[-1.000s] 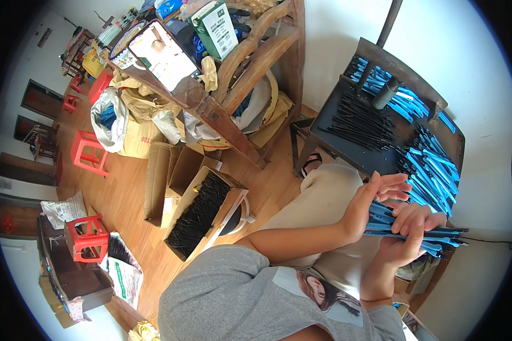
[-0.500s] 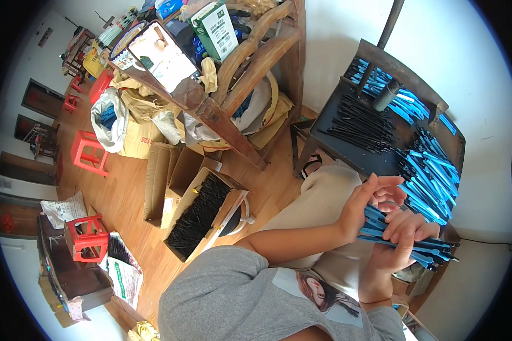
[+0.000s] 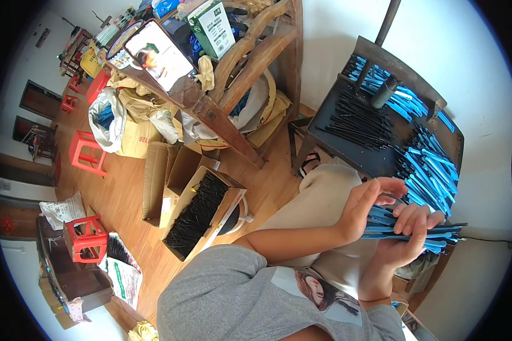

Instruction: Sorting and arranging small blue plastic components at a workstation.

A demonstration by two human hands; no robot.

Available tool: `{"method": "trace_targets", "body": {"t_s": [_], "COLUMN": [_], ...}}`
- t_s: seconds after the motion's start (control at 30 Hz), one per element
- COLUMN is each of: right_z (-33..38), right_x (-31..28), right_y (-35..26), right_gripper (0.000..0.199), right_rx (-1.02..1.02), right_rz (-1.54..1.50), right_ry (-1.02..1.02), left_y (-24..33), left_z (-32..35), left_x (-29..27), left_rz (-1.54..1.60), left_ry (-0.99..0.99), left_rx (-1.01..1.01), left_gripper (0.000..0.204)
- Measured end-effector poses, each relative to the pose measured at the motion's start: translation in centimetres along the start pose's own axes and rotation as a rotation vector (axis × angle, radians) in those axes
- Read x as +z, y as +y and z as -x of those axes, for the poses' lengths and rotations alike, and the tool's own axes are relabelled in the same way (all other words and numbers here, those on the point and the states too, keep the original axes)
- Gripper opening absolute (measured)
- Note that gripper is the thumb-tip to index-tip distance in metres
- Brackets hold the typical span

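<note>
My right hand (image 3: 409, 238) is wrapped round a bundle of slim blue strips (image 3: 379, 229) with dark ends, lying roughly crosswise above my lap. My left hand (image 3: 358, 209) is at the bundle's left end, fingers stretched out and apart, palm facing the strip ends; whether it touches them I cannot tell. Just beyond my hands, a dark metal worktable (image 3: 355, 152) carries a loose pile of blue strips (image 3: 428, 175). Thin black rods (image 3: 358, 122) lie on its left part, and more blue strips (image 3: 405, 103) lie behind the upright metal post (image 3: 384, 93).
An open carton of black rods (image 3: 196, 219) stands on the wooden floor to my left, beside another carton (image 3: 155, 184). A wooden bench (image 3: 233, 133) holds a lit phone (image 3: 160, 57) and a green-white box (image 3: 211, 29). Sacks (image 3: 136, 133) and red stools (image 3: 87, 152) stand farther left.
My right hand and the bundle have shifted slightly right and up. My left hand's fingers remain extended beside the strip ends. The picture on the phone has changed.
</note>
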State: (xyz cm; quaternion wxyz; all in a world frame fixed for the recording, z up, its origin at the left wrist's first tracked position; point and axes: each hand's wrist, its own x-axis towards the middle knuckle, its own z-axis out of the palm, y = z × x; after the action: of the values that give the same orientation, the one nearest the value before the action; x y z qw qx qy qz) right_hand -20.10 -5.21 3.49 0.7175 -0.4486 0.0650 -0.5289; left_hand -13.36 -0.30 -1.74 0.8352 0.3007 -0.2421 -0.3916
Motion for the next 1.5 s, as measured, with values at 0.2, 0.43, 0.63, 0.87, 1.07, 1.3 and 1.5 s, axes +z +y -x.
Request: {"method": "trace_targets", "body": {"t_s": [0.2,0.43,0.63,0.87,1.07,1.3,1.5], "right_z": [0.0,0.1,0.0,-0.1,-0.1,-0.2,-0.2], "right_x": [-0.6,-0.6,-0.7,-0.8,-0.9,-1.0,-0.6], "right_y": [0.0,0.2,0.3,0.6,0.5,0.7,0.5], "right_gripper": [0.02,0.018,0.017,0.016,0.016,0.015,0.016], "right_rx": [-0.005,-0.006,0.004,-0.007,0.0,0.018,0.042], "right_rz": [0.024,0.014,-0.004,0.057,0.058,0.05,0.07], "right_ry": [-0.001,0.043,0.092,0.088,0.083,0.076,0.077], "left_y": [0.1,0.0,-0.1,-0.8,-0.9,-1.0,-1.0], "left_z": [0.0,0.1,0.3,0.1,0.0,-0.1,-0.2], "left_x": [0.4,0.2,0.1,-0.3,-0.3,-0.3,-0.3], "left_rz": [-0.078,-0.051,-0.119,-0.11,-0.108,-0.099,-0.073], "left_ry": [-0.004,0.005,-0.042,-0.067,-0.061,-0.055,-0.045], "left_rx": [-0.019,-0.016,0.066,0.111,0.109,0.117,0.098], "left_gripper": [0.058,0.057,0.057,0.056,0.053,0.05,0.048]}}
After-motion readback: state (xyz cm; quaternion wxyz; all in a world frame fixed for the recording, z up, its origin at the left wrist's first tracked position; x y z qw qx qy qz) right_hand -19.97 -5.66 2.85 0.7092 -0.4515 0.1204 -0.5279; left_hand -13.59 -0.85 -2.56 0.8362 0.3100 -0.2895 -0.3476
